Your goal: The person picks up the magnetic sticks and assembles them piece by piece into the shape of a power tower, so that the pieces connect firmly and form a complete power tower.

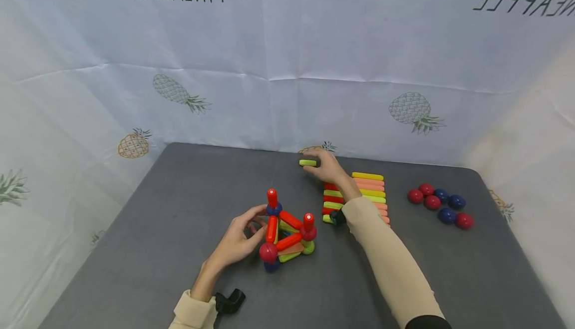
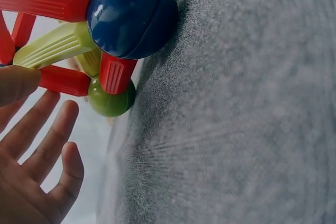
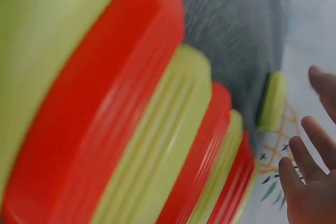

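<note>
A magnetic stick-and-ball structure (image 1: 289, 241), with red, lime and orange rods joined by red, blue and green balls, stands on the grey table. Beside its left side is my left hand (image 1: 240, 236), fingers spread and loosely bent. In the left wrist view the thumb (image 2: 18, 85) is close to a lime rod (image 2: 52, 45); whether it touches is unclear. Toward the back edge, my right hand (image 1: 325, 166) reaches over a single lime rod (image 1: 308, 163). The right wrist view has that rod (image 3: 273, 100) lying on the table, apart from the extended fingers (image 3: 307, 161).
Under and beside the right forearm lie rows of rods, red and lime on the left (image 1: 333, 199), yellow and orange on the right (image 1: 370, 186). Several red and blue balls (image 1: 432, 202) sit farther right. A pineapple-print cloth (image 1: 287, 44) hangs behind the grey table (image 1: 179, 189).
</note>
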`<state>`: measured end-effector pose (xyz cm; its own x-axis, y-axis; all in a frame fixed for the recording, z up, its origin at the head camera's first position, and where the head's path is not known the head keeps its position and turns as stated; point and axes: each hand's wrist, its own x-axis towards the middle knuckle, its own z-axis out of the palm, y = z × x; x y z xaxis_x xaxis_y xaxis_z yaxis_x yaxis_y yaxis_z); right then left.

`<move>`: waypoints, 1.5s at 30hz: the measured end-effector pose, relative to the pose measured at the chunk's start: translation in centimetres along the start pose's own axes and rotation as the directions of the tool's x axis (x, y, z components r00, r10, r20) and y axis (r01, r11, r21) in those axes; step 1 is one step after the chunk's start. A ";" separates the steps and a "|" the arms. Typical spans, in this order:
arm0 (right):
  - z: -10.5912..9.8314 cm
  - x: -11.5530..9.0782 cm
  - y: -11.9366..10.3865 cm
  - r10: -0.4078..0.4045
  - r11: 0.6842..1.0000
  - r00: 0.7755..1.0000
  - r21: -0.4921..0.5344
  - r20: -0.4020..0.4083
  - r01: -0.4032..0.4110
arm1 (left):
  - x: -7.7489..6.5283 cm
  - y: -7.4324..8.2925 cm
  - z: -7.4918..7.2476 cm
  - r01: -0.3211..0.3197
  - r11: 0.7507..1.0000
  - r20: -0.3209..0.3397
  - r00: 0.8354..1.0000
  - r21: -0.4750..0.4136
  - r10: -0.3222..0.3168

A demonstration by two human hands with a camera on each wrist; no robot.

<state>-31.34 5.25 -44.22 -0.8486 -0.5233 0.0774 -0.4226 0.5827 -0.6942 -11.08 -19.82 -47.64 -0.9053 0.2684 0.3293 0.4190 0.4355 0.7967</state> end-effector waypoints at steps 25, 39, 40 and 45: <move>1.6 1.1 -0.9 0.010 0.988 0.979 -0.151 0.201 0.021 | 0.0 0.2 0.0 -0.001 1.000 0.006 1.000 -0.004 0.001; -2.2 -2.3 -7.1 -0.133 0.954 0.988 0.261 -0.073 0.147 | -0.1 0.0 -0.3 -0.002 1.000 0.007 1.000 0.003 0.002; -2.7 -3.1 -7.9 -0.136 0.935 0.985 0.315 -0.108 0.164 | -0.1 -0.1 -0.4 -0.012 1.000 0.000 1.000 0.008 0.012; -4.2 -7.3 -12.7 -0.233 0.838 0.946 0.447 -0.227 0.314 | -0.4 0.3 -1.7 -0.061 0.997 -0.062 0.996 0.054 0.064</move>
<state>-21.11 4.29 -32.98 -0.7760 -0.4898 0.3973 -0.4781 0.0459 -0.8771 -10.67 -21.22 -46.68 -0.8790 0.2425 0.4106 0.4768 0.4641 0.7465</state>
